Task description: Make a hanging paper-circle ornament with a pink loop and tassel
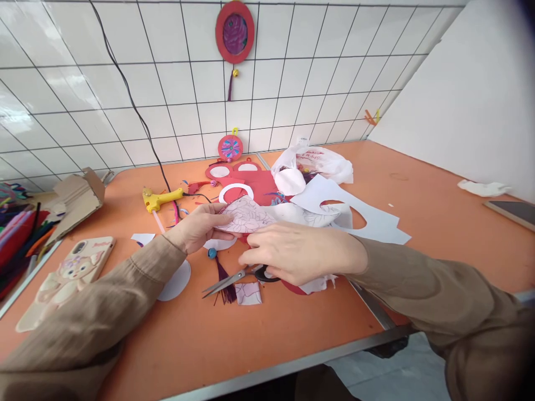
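Hands, two: our left hand has thumb and fingers clamped on the left end of one flower-drawn sheet, which we hold raised over the middle of the orange table; our right hand is at the sheet's lower edge, fingers curled, and we cannot tell whether they pinch it.

Scissors, one pair: black handles just under our right hand, blades pointing left, across a purple tassel with one blue bell. Square patterned scrap, one: beside the tassel.

Edges and room: a metal edge trim runs along the front; bare orange surface lies between it and the scissors, and a wider stretch opens to our right. Behind the sheet, room is tight: one white ring, one plastic bag, one cut-out white paper sheet.

To our left: yellow glue gun, one; phone in a cartoon case, one; white disc, one, partly behind our sleeve; cardboard box, one.

Red-rimmed ornaments at the tiled wall, two: one oval ornament hung high, one round ornament near the tabletop
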